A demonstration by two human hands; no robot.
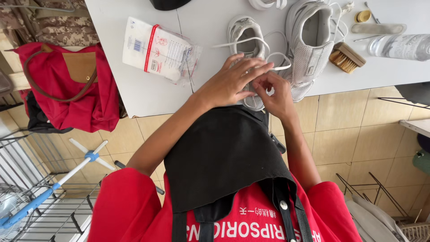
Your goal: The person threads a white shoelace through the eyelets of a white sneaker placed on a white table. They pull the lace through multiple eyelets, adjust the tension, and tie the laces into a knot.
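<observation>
Two white sneakers stand on the white table [134, 89]. My left hand [228, 83] lies flat over the toe of the left sneaker [244, 33] at the table's near edge, fingers spread. My right hand [274, 92] touches the same shoe beside it, fingertips pinched near a white lace [237, 41] that runs across the shoe's opening. Whether the fingers hold the lace is hidden. The right sneaker [311, 40] stands just to the right, untouched.
A clear plastic packet [159, 49] lies left of the shoes. A wooden brush [347, 57], a plastic bottle [398, 46] and an insole [378, 28] lie to the right. A red bag [76, 89] sits left of the table; a wire rack [40, 197] stands at lower left.
</observation>
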